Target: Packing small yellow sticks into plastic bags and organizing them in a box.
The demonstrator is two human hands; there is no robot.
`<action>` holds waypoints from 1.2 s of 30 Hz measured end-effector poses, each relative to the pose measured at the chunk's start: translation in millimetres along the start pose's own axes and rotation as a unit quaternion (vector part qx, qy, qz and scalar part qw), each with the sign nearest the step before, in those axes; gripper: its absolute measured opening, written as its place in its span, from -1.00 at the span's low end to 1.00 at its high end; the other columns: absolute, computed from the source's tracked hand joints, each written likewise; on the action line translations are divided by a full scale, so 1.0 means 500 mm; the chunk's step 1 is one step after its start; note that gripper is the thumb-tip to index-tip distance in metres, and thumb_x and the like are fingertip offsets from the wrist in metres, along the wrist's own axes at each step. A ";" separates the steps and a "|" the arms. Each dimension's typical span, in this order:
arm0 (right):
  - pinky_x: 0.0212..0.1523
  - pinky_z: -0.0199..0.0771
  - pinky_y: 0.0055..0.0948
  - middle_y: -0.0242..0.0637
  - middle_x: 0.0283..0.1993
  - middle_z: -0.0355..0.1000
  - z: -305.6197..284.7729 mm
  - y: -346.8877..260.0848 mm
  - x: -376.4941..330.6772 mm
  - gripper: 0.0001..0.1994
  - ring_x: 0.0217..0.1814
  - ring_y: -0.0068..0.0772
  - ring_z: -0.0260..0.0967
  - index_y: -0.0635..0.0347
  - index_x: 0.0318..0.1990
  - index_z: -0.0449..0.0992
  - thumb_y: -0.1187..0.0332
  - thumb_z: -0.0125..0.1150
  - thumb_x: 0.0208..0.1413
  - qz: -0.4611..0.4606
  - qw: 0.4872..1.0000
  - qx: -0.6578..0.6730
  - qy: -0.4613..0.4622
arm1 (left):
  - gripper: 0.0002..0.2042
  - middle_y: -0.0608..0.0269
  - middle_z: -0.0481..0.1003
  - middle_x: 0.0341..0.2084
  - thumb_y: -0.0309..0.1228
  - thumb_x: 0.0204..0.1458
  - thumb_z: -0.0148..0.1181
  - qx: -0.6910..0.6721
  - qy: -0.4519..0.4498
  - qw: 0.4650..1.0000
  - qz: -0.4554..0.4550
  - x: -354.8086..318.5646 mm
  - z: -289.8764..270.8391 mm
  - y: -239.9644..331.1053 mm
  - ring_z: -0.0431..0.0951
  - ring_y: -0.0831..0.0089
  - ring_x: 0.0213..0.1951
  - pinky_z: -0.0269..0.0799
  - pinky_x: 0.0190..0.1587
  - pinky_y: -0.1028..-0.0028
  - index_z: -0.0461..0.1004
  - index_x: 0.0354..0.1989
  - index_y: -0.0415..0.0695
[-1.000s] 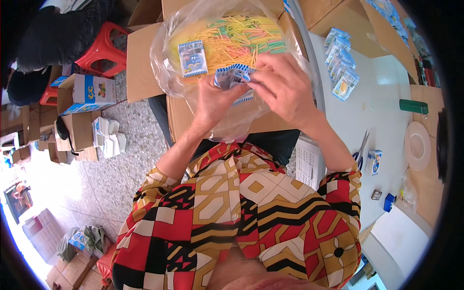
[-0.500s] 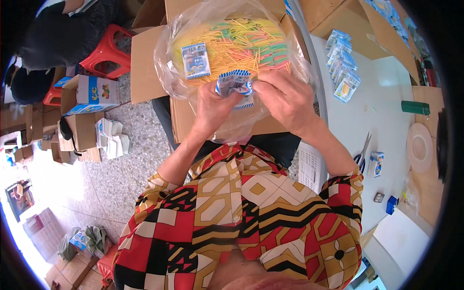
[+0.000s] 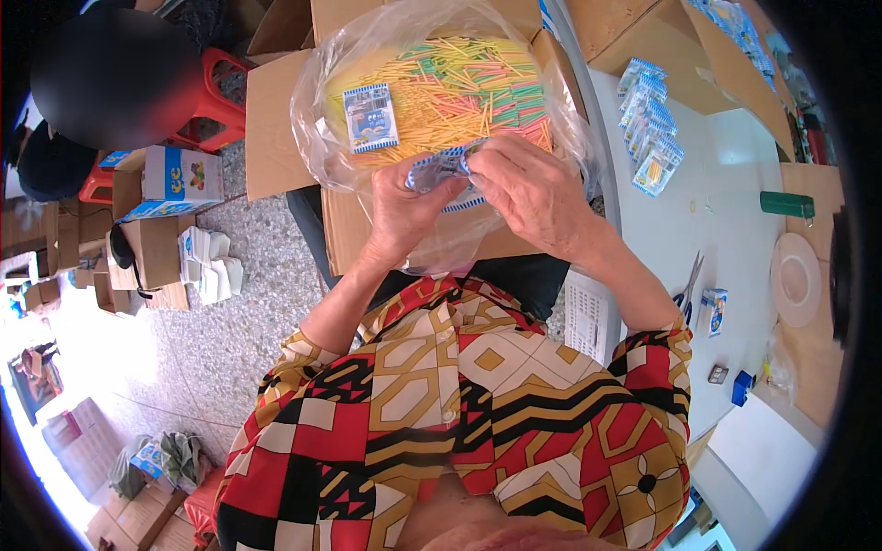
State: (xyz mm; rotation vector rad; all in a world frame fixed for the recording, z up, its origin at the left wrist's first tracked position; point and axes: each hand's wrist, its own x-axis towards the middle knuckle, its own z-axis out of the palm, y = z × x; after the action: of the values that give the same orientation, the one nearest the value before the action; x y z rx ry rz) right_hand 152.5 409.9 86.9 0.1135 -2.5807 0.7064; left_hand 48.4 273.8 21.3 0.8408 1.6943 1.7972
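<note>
Over a cardboard box, my left hand grips a small blue-and-white plastic packet between thumb and fingers. My right hand is closed at the packet's right edge, its fingertips pinching there and partly hiding it. Below them, a clear plastic bag lines the box and holds many thin sticks in yellow, orange, pink and green. Another such packet lies flat on the sticks, left of my hands. One more striped packet edge shows under my hands, mostly hidden.
On the white table at right lie a row of filled packets, scissors, a green block-shaped object and a single packet. Cartons and a red stool stand at left, near a person with a blurred head.
My right hand has shifted slightly left and inward against the packet, its fingers bunched closer over the edge. My left hand keeps its grip, and the packet now looks more folded over.
</note>
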 end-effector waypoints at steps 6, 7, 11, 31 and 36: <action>-0.35 0.36 -0.52 -0.34 -0.32 0.41 0.001 0.089 0.059 -0.88 -0.33 -0.54 0.36 0.29 -0.25 0.41 0.49 0.06 0.05 0.144 0.967 0.208 0.015 | -0.80 0.40 0.53 -0.45 -0.58 -0.15 0.27 -0.082 0.059 0.994 -0.043 0.004 -0.019 0.002 0.45 0.70 -0.42 0.41 -0.34 0.64 0.53 -0.29 -0.23; -0.35 0.36 -0.56 -0.36 -0.30 0.43 0.004 0.115 0.076 -0.87 -0.31 -0.61 0.35 0.30 -0.22 0.41 0.49 0.03 0.07 0.221 0.955 0.195 0.039 | -0.80 0.40 0.53 -0.45 -0.58 -0.15 0.27 -0.083 0.061 0.994 -0.043 0.003 -0.025 -0.002 0.45 0.70 -0.42 0.41 -0.34 0.64 0.53 -0.29 -0.23; -0.29 0.37 -0.50 -0.26 -0.28 0.43 0.067 0.309 0.089 -0.83 -0.29 -0.44 0.39 0.30 -0.20 0.41 0.46 0.02 0.05 0.225 0.970 0.096 0.016 | -0.79 0.35 0.53 -0.43 -0.57 -0.15 0.28 -0.076 0.063 0.993 -0.067 -0.001 -0.038 0.007 0.47 0.68 -0.40 0.43 -0.33 0.62 0.52 -0.28 -0.25; -0.21 0.36 -0.17 -0.20 -0.29 0.40 0.195 0.462 0.192 -0.90 -0.19 -0.10 0.37 0.16 -0.36 0.39 0.42 0.01 -0.08 0.190 0.949 -0.219 -0.126 | -0.77 0.34 0.53 -0.42 -0.56 -0.14 0.27 -0.095 0.078 0.986 -0.115 -0.005 -0.064 0.004 0.47 0.68 -0.41 0.43 -0.33 0.62 0.51 -0.25 -0.24; -0.15 0.34 -0.18 -0.18 -0.25 0.39 0.187 0.465 0.176 -0.81 -0.14 -0.08 0.36 0.15 -0.27 0.41 0.47 0.00 -0.10 0.134 0.971 -0.171 -0.098 | -0.77 0.34 0.53 -0.42 -0.56 -0.13 0.27 -0.091 0.065 0.987 -0.116 -0.002 -0.062 0.011 0.47 0.67 -0.40 0.43 -0.34 0.62 0.51 -0.24 -0.24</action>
State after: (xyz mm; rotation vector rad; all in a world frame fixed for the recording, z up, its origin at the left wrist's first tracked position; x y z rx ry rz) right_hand -9.6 567.6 -52.0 -0.2939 -2.8985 0.3403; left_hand 26.5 251.7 26.2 0.4390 1.6028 1.8426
